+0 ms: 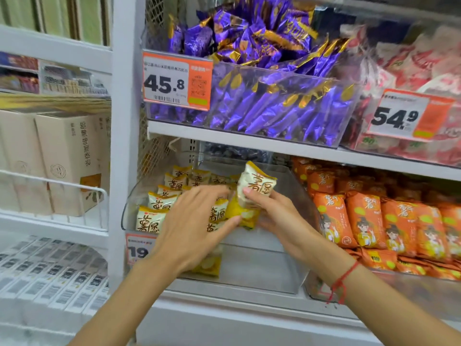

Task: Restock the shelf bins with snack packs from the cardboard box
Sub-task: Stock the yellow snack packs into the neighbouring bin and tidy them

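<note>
Fingers of the right hand (270, 216) are gripping a yellow snack pack (254, 189) above the clear bin (294, 196). Left hand (192, 221) is resting spread on packs inside that bin.

Both forearms are bare to the frame's lower edge — no sleeves, gloves, rings or watch show. The left hand (192, 228) wears nothing. Behind the right hand (279, 218), a thin red string bracelet (345, 277) circles the wrist — knotted, with loose red ends dangling below.
</note>
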Motion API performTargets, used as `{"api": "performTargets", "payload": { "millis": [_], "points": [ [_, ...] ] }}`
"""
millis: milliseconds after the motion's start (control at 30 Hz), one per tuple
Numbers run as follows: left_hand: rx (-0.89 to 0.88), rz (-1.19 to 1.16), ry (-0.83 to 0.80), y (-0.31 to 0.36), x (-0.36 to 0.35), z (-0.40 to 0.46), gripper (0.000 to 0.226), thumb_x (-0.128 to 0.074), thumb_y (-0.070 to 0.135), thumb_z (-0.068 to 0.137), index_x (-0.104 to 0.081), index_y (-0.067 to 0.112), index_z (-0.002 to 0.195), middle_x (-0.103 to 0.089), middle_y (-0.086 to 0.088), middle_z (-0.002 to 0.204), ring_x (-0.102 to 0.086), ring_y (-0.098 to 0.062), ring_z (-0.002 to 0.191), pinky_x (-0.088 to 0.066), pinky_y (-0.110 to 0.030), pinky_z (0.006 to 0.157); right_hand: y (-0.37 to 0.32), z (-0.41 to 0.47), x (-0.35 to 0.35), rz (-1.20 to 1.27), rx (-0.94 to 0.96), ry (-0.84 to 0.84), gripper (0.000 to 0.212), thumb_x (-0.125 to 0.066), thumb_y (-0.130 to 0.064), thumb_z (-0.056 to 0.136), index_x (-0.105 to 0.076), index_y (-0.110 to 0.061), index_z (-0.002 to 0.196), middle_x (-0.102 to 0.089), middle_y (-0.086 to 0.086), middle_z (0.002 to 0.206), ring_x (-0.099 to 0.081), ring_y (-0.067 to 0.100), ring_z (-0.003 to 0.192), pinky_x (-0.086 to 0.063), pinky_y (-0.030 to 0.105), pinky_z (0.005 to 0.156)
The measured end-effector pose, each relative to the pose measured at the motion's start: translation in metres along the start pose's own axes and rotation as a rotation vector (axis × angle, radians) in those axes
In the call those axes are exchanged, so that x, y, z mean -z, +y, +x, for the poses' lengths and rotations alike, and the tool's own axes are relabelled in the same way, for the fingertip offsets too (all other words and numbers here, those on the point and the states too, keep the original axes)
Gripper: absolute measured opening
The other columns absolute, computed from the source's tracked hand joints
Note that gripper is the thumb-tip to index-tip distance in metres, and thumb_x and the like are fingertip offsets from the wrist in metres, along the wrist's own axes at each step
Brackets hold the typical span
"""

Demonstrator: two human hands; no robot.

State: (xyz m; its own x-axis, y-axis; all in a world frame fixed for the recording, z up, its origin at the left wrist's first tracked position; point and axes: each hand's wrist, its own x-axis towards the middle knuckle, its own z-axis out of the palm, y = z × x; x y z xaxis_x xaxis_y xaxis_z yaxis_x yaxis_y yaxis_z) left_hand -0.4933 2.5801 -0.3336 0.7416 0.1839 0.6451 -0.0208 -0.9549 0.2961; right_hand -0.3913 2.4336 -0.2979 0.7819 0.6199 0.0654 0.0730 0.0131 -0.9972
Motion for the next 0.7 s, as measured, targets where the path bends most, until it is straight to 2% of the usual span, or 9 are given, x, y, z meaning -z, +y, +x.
{"api": "performTargets", "payload": {
  "millis": [33,133,233,300,400,433,533,667,700],
  "points": [
    [-0.04,0.083,-0.047,-0.009,-0.003,-0.001,0.051,-0.037,0.062,0.092,-0.052,0.032,0.13,-0.053,0.015,0.132,-0.042,-0.004,0.123,-0.03,-0.021,0.101,0.003,0.007,0.006,-0.031,-0.022,0.1,0.032,-0.069,-0.035,0.084,-0.064,-0.019,0.112,-0.072,0.001,0.106,-0.069,0.016,0.096,-0.056,0.026,0.075],
    [-0.003,0.204,-0.151,-0.024,-0.007,-0.005,0.061,-0.019,0.061,0.091,-0.061,0.031,0.124,-0.059,0.012,0.131,-0.05,-0.008,0.122,-0.038,-0.029,0.102,0.014,0.038,0.02,-0.251,-0.066,0.305,0.052,-0.078,-0.05,0.067,-0.063,-0.018,0.106,-0.072,0.0,0.103,-0.068,0.016,0.093,-0.055,0.038,0.087],
    [0.046,0.226,-0.229,-0.024,-0.005,-0.002,0.075,-0.005,0.065,0.082,-0.059,0.037,0.126,-0.052,0.022,0.135,-0.05,-0.004,0.121,-0.038,-0.026,0.097,0.024,0.066,0.026,-0.577,-0.104,0.312,0.051,-0.079,-0.047,0.069,-0.063,-0.019,0.108,-0.068,-0.003,0.104,-0.065,0.016,0.096,-0.053,0.032,0.084],
    [0.058,0.227,-0.26,-0.026,-0.005,0.0,0.074,-0.005,0.066,0.081,-0.056,0.039,0.127,-0.047,0.024,0.138,-0.051,-0.005,0.118,-0.039,-0.027,0.094,0.033,0.078,0.023,-0.705,-0.136,0.253,0.05,-0.079,-0.047,0.07,-0.062,-0.019,0.108,-0.065,-0.003,0.101,-0.063,0.015,0.091,-0.053,0.03,0.078],
    [0.064,0.218,-0.261,-0.031,-0.007,-0.002,0.073,-0.006,0.069,0.08,-0.056,0.042,0.127,-0.048,0.026,0.136,-0.053,-0.007,0.116,-0.042,-0.027,0.089,0.047,0.089,0.012,-0.641,-0.199,0.164,0.044,-0.08,-0.041,0.072,-0.06,-0.017,0.103,-0.065,-0.002,0.092,-0.057,0.009,0.065,-0.046,0.02,0.049],
    [0.069,0.213,-0.257,-0.033,-0.008,-0.002,0.07,-0.009,0.069,0.082,-0.056,0.042,0.126,-0.05,0.026,0.135,-0.053,-0.007,0.116,-0.042,-0.027,0.087,0.05,0.091,0.01,-0.604,-0.237,0.129,0.041,-0.081,-0.038,0.072,-0.059,-0.017,0.1,-0.065,-0.001,0.092,-0.058,0.009,0.063,-0.048,0.02,0.048],
    [0.064,0.221,-0.24,-0.035,-0.011,-0.002,0.062,-0.016,0.068,0.085,-0.057,0.042,0.124,-0.052,0.026,0.132,-0.055,-0.008,0.113,-0.044,-0.028,0.083,0.052,0.091,0.01,-0.574,-0.275,0.055,0.038,-0.084,-0.028,0.07,-0.064,-0.012,0.099,-0.07,0.004,0.099,-0.067,0.016,0.076,-0.06,0.03,0.071],
    [0.079,0.222,-0.215,-0.036,-0.014,-0.002,0.06,-0.017,0.067,0.085,-0.058,0.043,0.122,-0.053,0.025,0.131,-0.056,-0.009,0.112,-0.047,-0.027,0.08,0.057,0.094,0.012,-0.615,-0.21,0.112,0.028,-0.078,-0.027,0.078,-0.057,-0.014,0.092,-0.068,0.005,0.098,-0.066,0.018,0.077,-0.055,0.025,0.059],
    [0.084,0.229,-0.213,-0.035,-0.015,-0.003,0.06,-0.016,0.067,0.085,-0.057,0.044,0.123,-0.052,0.025,0.131,-0.056,-0.009,0.112,-0.047,-0.027,0.079,0.059,0.095,0.01,-0.635,-0.193,0.133,0.028,-0.076,-0.029,0.079,-0.055,-0.015,0.091,-0.067,0.004,0.096,-0.066,0.019,0.079,-0.057,0.027,0.061]
  ]
}}
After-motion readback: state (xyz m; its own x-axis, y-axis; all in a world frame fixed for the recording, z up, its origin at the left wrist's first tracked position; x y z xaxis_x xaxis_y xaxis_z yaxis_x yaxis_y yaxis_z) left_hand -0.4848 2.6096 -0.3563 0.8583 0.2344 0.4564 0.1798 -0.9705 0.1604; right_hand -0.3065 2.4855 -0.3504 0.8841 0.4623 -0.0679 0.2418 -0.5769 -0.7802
